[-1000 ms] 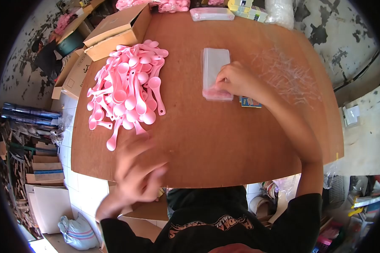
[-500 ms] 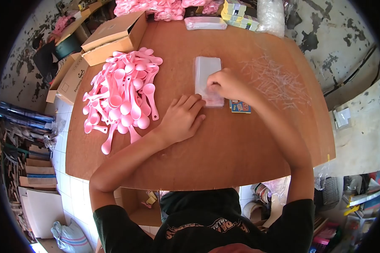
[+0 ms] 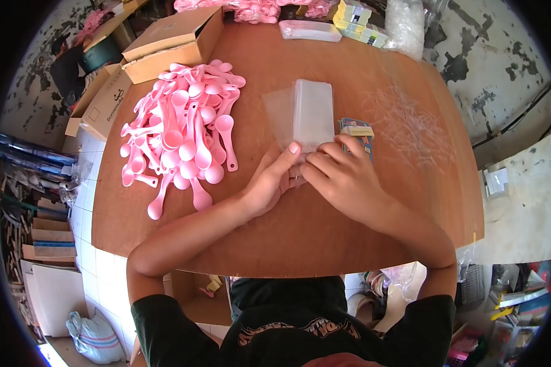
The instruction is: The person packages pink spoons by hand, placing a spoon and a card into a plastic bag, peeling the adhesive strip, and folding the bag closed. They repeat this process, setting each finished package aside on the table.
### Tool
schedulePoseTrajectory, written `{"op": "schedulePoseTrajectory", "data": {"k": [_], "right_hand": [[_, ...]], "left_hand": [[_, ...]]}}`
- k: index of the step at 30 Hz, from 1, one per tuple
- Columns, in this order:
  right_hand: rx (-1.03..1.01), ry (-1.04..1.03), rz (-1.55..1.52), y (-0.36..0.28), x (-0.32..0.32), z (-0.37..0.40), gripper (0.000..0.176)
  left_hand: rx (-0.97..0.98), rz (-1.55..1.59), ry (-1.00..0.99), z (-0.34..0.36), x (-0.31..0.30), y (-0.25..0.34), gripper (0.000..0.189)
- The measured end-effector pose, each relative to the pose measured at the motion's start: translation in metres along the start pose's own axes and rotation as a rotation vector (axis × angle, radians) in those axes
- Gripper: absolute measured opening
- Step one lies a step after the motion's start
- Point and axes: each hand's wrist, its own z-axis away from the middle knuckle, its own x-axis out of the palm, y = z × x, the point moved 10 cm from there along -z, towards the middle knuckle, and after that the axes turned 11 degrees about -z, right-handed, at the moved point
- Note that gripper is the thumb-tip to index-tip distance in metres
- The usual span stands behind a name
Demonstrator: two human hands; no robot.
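Pinched narrow between thumb and fingers, our left hand (image 3: 269,183) holds the near end of a thin clear bag (image 3: 277,116), and our right hand (image 3: 344,180) closes its thumb and fingertips on that same end, the two hands meeting there. We cannot tell exactly where each right fingertip lies, since the curled fingers cover it. That bag is over the middle of the table (image 3: 257,244), its far part fanned out to the left of the bag stack (image 3: 314,113), which lies lengthwise toward the far edge. Just right of the stack, close to our right knuckles, are the blue cards (image 3: 365,141), with a pale yellow piece (image 3: 357,131) on top. Toward the right edge we have a loose scatter of clear strips (image 3: 413,125). Heaped on the left half are pink spoons (image 3: 187,150), a few of them reaching toward the near edge. Behind the heap, at the far left corner, sits a carton (image 3: 174,52). Along the far edge we see pink packs (image 3: 251,11), a flat clear pack (image 3: 310,31), yellow boxes (image 3: 353,19) and a roll of clear wrap (image 3: 404,27). Beyond the left edge, another person (image 3: 67,72) is in the background.
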Motion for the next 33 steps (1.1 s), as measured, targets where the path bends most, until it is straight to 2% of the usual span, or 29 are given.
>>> {"op": "schedulePoseTrajectory", "data": {"k": [4, 6, 7, 9, 12, 16, 22, 25, 27, 28, 30, 31, 33], "right_hand": [[0.004, 0.016, -0.135, 0.002, -0.003, 0.001, 0.009], [0.174, 0.07, -0.194, 0.03, -0.022, 0.009, 0.013], [0.168, 0.061, -0.194, 0.037, -0.026, 0.016, 0.013], [0.497, -0.115, -0.247, 0.081, -0.012, 0.044, 0.02], [0.583, -0.244, -0.268, 0.095, -0.002, 0.072, 0.029], [0.634, -0.28, -0.314, 0.103, 0.005, 0.081, 0.035], [0.665, -0.104, -0.543, 0.116, 0.005, 0.091, 0.017], [0.546, -0.078, -0.412, 0.105, -0.01, 0.076, 0.015], [0.554, 0.173, -0.123, 0.096, -0.053, 0.066, 0.011], [0.553, 0.175, -0.125, 0.092, -0.058, 0.066, 0.011], [0.695, 0.317, -0.101, 0.096, -0.077, 0.083, 0.01], [0.697, 0.316, -0.103, 0.093, -0.077, 0.086, 0.01], [0.772, 0.382, -0.385, 0.097, -0.067, 0.094, 0.015]], "left_hand": [[-0.108, 0.079, -0.09, -0.003, -0.002, -0.011, 0.035], [-0.103, 0.086, -0.014, -0.005, -0.012, -0.013, 0.032], [-0.098, 0.095, -0.012, -0.005, -0.014, -0.014, 0.032], [-0.094, 0.1, 0.062, -0.006, -0.027, -0.016, 0.03], [-0.08, 0.142, 0.059, -0.008, -0.028, -0.017, 0.03], [-0.039, 0.156, 0.009, -0.007, -0.022, -0.014, 0.034], [-0.034, 0.113, 0.02, -0.008, -0.025, -0.015, 0.037], [-0.035, 0.106, 0.007, -0.007, -0.022, -0.014, 0.038], [-0.027, 0.066, 0.016, -0.007, -0.024, -0.011, 0.038], [-0.027, 0.063, 0.018, -0.007, -0.024, -0.01, 0.038], [-0.005, 0.127, -0.011, -0.007, -0.021, -0.008, 0.039], [-0.008, 0.127, -0.01, -0.009, -0.023, -0.011, 0.039], [0.07, 0.146, 0.033, -0.014, -0.031, -0.007, 0.039]]}}
